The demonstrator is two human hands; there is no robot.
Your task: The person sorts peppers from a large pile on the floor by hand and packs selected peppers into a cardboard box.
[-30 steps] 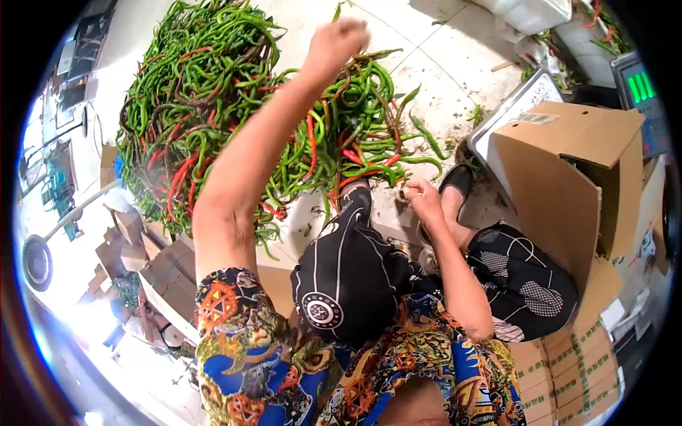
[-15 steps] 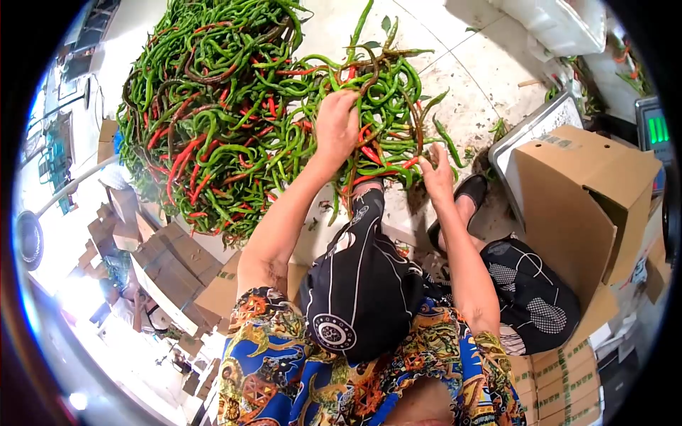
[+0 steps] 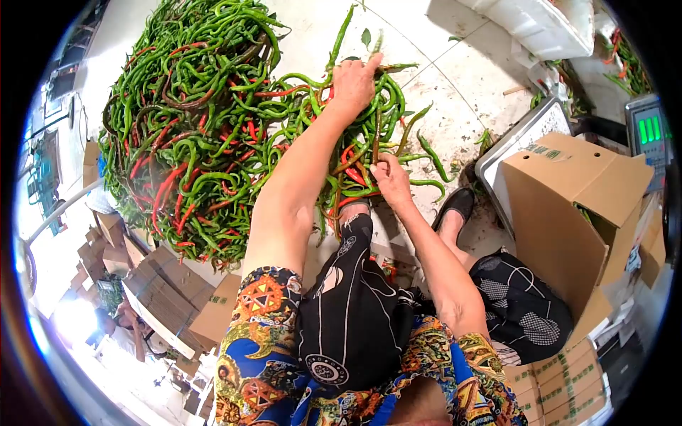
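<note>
My left hand [image 3: 353, 86] is over the far side of a small heap of long green and red chili peppers [image 3: 389, 106]. One digit points forward against a motion-blurred green chili pepper [image 3: 378, 44], and the other fingers curl down, their tips partly hidden. My right hand [image 3: 392, 183] is at the near right edge of this heap, its fingers bent in beside red chili peppers [image 3: 352, 172]. A dark chili pepper [image 3: 376, 138] runs down to its fingertips. To the left rises a much larger pile of chili peppers [image 3: 192, 121].
At right an opened cardboard box [image 3: 561, 213] stands on a scale platform [image 3: 490, 174], with a lit green display [image 3: 650, 131] behind. A white foam box [image 3: 547, 32] is at top right. Stacked cartons [image 3: 170, 291] and another person [image 3: 135, 330] are at lower left.
My left hand has moved forward across the small heap to its far side. My right hand has shifted left, and its fingers have curled in. The view has tilted slightly.
</note>
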